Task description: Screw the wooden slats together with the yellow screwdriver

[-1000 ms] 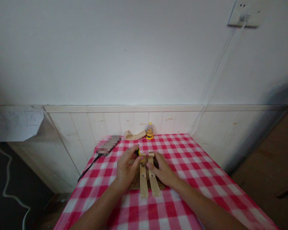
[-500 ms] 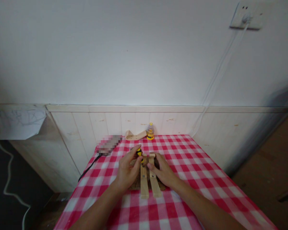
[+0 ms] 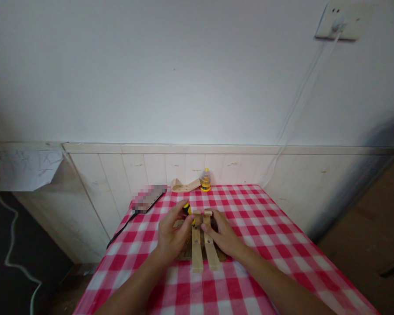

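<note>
Left-hand fingers grip a yellow-and-black screwdriver; beside them, right-hand fingers clasp a wooden piece.

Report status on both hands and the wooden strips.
Left hand gripping yellow-black tool. Right hand on the right wooden strip. Yellow container beyond, out of the way.

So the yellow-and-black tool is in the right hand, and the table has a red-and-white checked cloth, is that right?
Not quite: the head view shows the yellow-and-black tool in the left hand, not the right. The red-and-white checked cloth is as you said.
</note>
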Action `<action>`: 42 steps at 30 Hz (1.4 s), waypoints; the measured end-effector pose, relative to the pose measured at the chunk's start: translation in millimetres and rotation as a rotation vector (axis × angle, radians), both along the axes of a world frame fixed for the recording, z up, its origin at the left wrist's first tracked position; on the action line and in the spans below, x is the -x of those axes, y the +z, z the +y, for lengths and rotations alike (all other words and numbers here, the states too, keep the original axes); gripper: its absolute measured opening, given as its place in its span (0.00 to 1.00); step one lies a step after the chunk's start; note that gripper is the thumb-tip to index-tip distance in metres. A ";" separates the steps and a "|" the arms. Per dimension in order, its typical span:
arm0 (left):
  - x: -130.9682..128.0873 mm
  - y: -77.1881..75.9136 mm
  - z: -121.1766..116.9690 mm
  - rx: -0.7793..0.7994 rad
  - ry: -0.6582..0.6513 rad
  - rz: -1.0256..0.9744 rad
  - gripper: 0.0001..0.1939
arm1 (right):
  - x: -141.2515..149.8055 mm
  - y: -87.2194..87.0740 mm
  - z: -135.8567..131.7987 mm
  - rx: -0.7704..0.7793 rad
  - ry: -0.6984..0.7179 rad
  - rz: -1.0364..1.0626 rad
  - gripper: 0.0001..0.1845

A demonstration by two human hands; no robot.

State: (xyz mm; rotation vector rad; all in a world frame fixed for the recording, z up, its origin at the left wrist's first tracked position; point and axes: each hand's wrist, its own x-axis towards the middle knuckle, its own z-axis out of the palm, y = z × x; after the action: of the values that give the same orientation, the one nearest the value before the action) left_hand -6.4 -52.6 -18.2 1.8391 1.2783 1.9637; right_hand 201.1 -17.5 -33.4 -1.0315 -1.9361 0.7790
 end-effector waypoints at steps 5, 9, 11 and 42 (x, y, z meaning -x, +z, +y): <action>0.9 1.7 -3.6 0.028 0.025 -0.023 0.22 | 0.4 1.6 -0.9 0.007 0.004 0.007 0.17; 0.7 1.7 -6.8 0.023 0.007 0.025 0.21 | 1.0 2.8 -1.6 0.018 -0.005 0.006 0.17; 0.4 1.6 -7.6 0.031 0.006 0.036 0.21 | 1.6 2.5 -1.7 0.022 -0.015 0.003 0.19; -2.4 16.2 -10.3 -0.022 -0.046 0.134 0.17 | 4.2 1.8 -2.0 0.026 -0.047 -0.023 0.22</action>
State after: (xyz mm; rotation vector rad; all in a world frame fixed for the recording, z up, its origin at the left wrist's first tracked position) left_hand -3.9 -62.9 -2.0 2.0222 1.2427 1.8662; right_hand 196.9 -19.5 -31.6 -1.1023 -1.9186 0.7703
